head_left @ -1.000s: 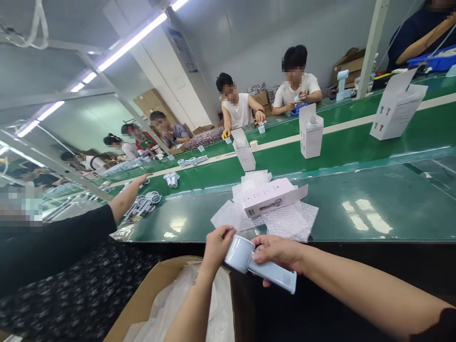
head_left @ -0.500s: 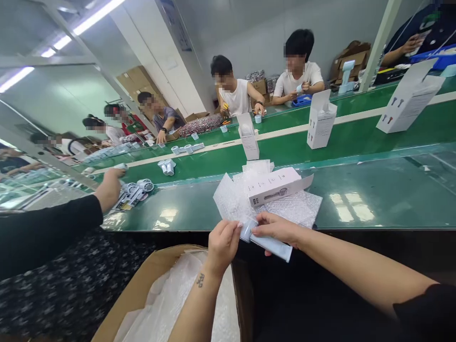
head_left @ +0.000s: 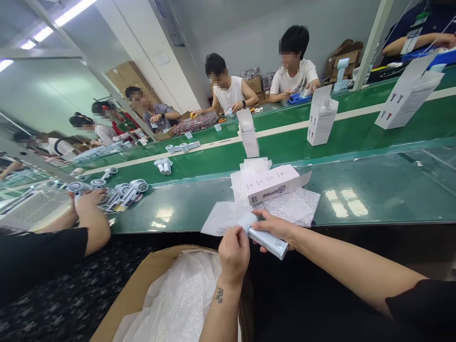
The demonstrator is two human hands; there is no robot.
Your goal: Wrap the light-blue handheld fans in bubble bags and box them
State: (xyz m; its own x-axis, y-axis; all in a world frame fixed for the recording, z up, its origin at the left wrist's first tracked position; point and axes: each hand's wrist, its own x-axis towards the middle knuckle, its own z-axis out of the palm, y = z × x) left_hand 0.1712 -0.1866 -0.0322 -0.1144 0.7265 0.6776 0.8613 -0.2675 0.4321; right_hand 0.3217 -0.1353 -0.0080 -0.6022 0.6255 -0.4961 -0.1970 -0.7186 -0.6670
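Just before the white printed cardboard box (head_left: pixel 272 184), the right hand (head_left: pixel 276 225) clasped the pale-blue long-handled plastic device (head_left: pixel 269 241) between thumb and fingers. The left hand (head_left: pixel 234 249), fingertips pinched together, held the translucent bubble-wrap sleeve (head_left: pixel 221 218) over its previously bare head.

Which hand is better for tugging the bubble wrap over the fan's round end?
Probably the left hand: its fingers are pinched together where the bubble wrap meets the round end. The right hand is busy gripping the handheld fan near its handle.
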